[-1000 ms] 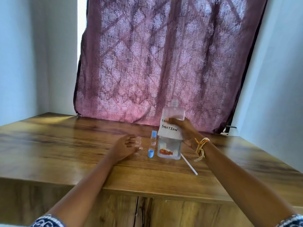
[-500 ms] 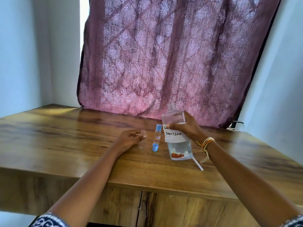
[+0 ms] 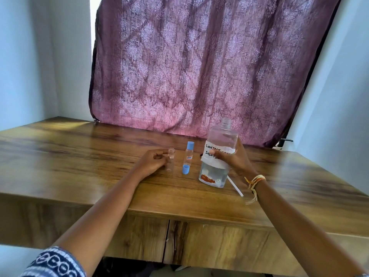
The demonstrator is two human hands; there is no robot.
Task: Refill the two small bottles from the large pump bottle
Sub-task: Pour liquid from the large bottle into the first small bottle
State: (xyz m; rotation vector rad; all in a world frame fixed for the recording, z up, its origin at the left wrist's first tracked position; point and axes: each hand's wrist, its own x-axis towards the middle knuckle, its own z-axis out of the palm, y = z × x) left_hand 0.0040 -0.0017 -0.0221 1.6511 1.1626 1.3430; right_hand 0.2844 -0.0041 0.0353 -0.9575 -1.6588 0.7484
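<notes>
The large clear bottle (image 3: 219,156) with a white hand-written label has no pump on its neck and leans a little to the right. My right hand (image 3: 234,159) grips it round the middle. An uncapped small clear bottle (image 3: 171,159) stands upright, held by the fingers of my left hand (image 3: 152,162). Between the two stands a second small bottle (image 3: 188,154) with a blue cap on. A loose blue cap (image 3: 185,169) sits on the table in front of it.
A white tube (image 3: 235,186) lies on the wooden table (image 3: 79,160) behind my right wrist. A purple patterned curtain (image 3: 199,66) hangs at the back, with pale walls on both sides. The table's front edge runs close to me.
The large bottle has come down and nearer the table in my right hand. My left hand stays on the small open bottle. The camera has shifted a little.
</notes>
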